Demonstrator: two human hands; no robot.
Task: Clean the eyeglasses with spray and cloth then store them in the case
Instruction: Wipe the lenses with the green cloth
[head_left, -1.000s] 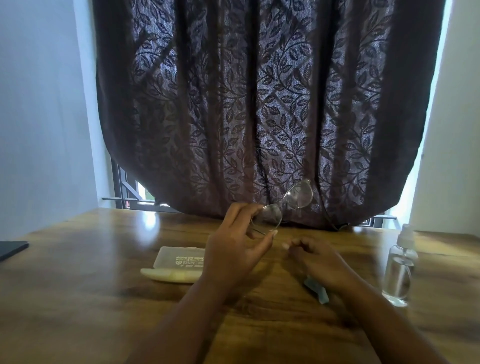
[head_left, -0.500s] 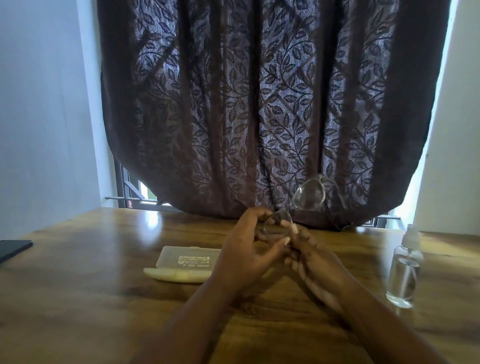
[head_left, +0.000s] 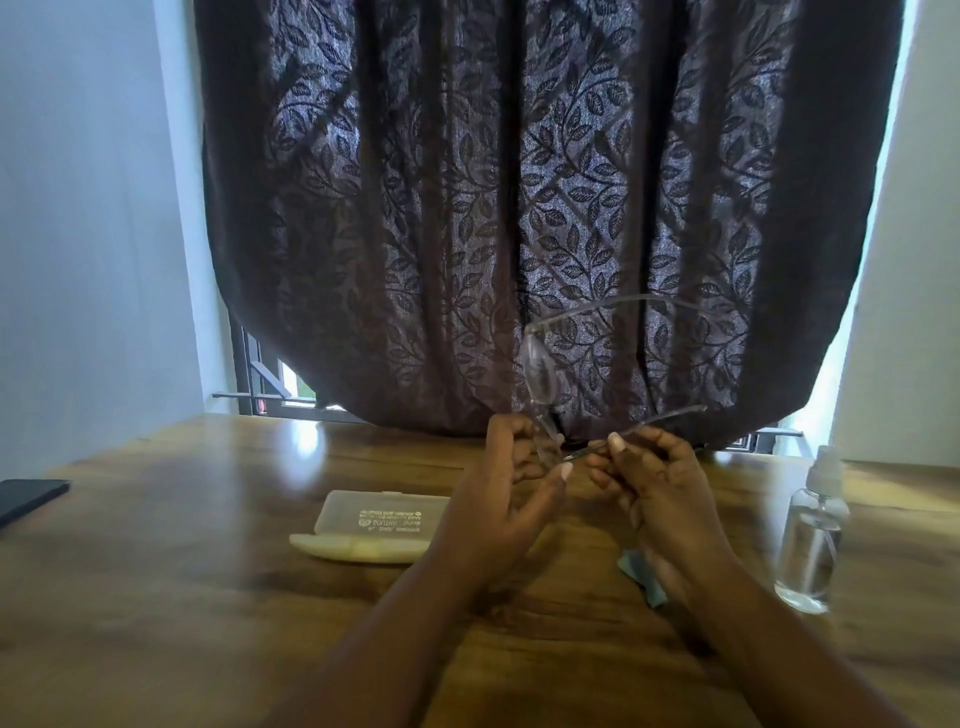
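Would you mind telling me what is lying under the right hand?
A teal cloth lies on the wooden table beneath the right hand, which pinches the eyeglasses. Only a corner and strip show; the wrist covers the rest.

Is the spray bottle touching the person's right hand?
Apart. The head view shows the spray bottle standing alone on the table, with bare wood between it and the right hand, which pinches the eyeglasses instead.
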